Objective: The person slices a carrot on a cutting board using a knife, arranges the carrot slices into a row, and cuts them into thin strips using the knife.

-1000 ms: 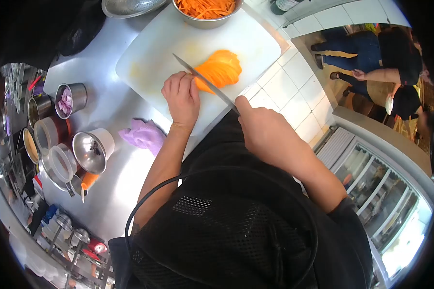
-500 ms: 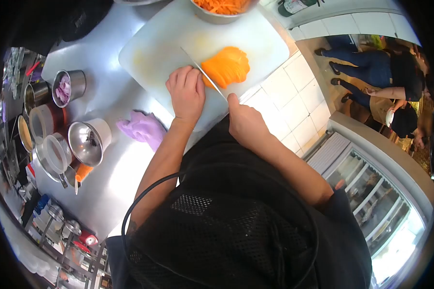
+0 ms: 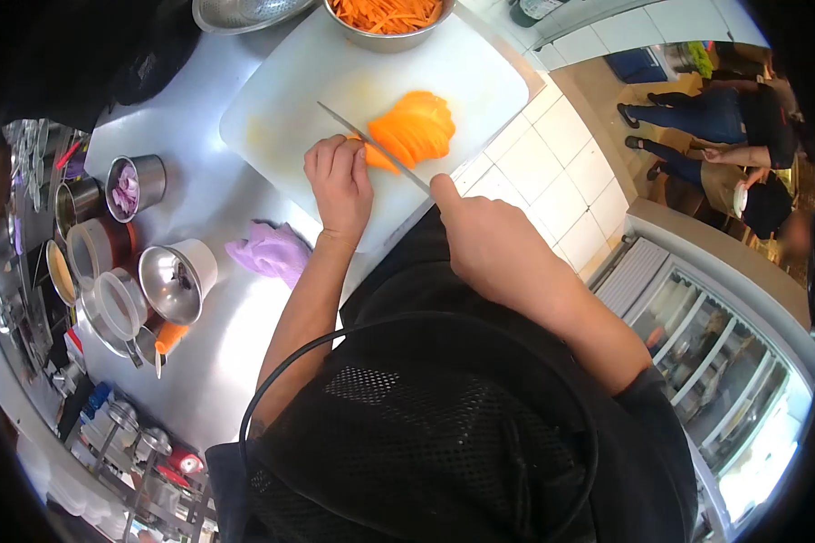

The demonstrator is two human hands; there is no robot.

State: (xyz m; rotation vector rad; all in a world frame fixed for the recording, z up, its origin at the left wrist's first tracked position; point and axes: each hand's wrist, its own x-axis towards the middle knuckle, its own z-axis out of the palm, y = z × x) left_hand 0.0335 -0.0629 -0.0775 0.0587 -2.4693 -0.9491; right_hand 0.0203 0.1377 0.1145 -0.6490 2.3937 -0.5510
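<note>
Has carrot slices [image 3: 417, 131] lying overlapped in a fan around the middle of the cutting board [image 3: 281, 100]. Shows a small carrot piece [image 3: 356, 139] at the left end of that fan, between the blade and the fingers, harder to spot half a second ago. Lays the knife [image 3: 406, 172] slantwise there, with tip toward the far left of the board and handle toward its near right edge. Turns more of the flat of the blade to view now than half a second ago, when only a thin bright line showed. Probably means mid-slicing, with most of the carrot cut and a short end left, though how much hides under the fingers cannot be told.

Grips the knife handle in the right hand [image 3: 489, 235], just off the board's near right edge. Curls the left hand [image 3: 337, 184] over the carrot piece on the board, seemingly pinning it, with fingertips mostly hidden.

Beyond, has a bowl [image 3: 394, 41] heaped with carrot strips at the board's far edge, more fully in view than half a second ago. Left of the board, has a crumpled cloth [image 3: 270, 252] close by, and farther out a metal pot [image 3: 149, 185] with purple pieces inside. Well to the board's right, shows two people [image 3: 724, 118] standing.
</note>
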